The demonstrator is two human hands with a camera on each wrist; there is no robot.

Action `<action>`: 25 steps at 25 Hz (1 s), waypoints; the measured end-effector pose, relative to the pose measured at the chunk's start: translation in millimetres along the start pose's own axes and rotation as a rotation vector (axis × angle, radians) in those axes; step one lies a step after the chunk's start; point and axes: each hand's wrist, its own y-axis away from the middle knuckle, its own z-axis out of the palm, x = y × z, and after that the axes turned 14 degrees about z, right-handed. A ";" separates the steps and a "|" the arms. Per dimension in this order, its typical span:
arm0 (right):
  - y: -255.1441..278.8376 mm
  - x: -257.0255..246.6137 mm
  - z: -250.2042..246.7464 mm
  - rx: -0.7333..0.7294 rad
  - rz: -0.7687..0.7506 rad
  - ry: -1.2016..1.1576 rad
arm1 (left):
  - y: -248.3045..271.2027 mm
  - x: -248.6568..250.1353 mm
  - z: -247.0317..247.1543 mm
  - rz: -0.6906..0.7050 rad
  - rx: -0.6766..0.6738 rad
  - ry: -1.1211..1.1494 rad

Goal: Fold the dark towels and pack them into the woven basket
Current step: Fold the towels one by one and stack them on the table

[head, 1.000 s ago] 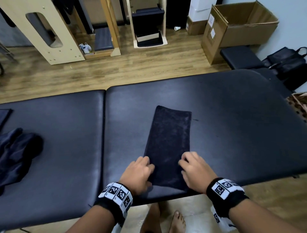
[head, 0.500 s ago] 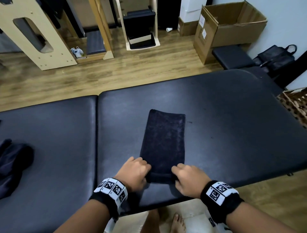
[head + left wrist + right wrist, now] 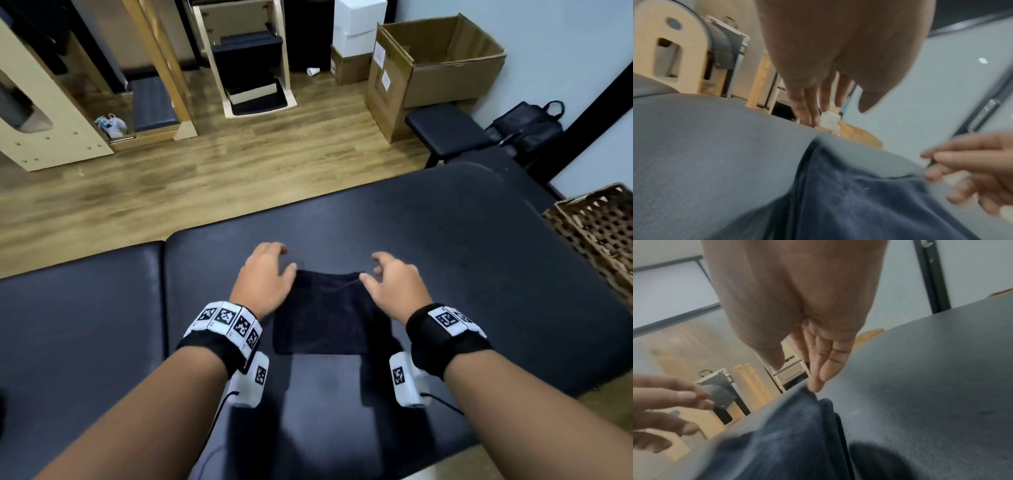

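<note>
A dark towel (image 3: pixel 325 315) lies folded into a short rectangle on the black padded bench (image 3: pixel 462 260). My left hand (image 3: pixel 269 270) hovers at its far left corner with fingers spread and straight, holding nothing. At the far right corner is my right hand (image 3: pixel 387 277), also with loose, extended fingers. In the right wrist view a fingertip (image 3: pixel 815 386) touches the towel's (image 3: pixel 793 434) far edge. The left wrist view shows straight fingers (image 3: pixel 809 104) above the bench beside the towel (image 3: pixel 859 203). The woven basket (image 3: pixel 596 229) stands at the bench's right end.
Beyond the bench is wooden floor with a large open cardboard box (image 3: pixel 435 68), white boxes (image 3: pixel 359 27), a black stool (image 3: pixel 445 133), a black bag (image 3: pixel 527 123) and pale wooden furniture (image 3: pixel 44 113). A seam (image 3: pixel 163 308) divides the bench's two pads.
Both hands carried the towel's near end forward onto its far end, halving its length, then let go and opened. The dark pile at far left is out of view.
</note>
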 end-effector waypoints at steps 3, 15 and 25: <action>9.1 10.5 28.9 -0.044 -0.186 0.185 | 15.4 -11.6 19.7 0.277 -0.244 0.002; 21.1 29.9 74.6 -0.083 0.543 -0.437 | 29.6 -27.3 57.0 -0.409 -0.216 0.106; -10.2 41.7 37.9 -0.167 0.575 -0.601 | 11.2 -14.6 82.8 -0.662 -0.063 0.668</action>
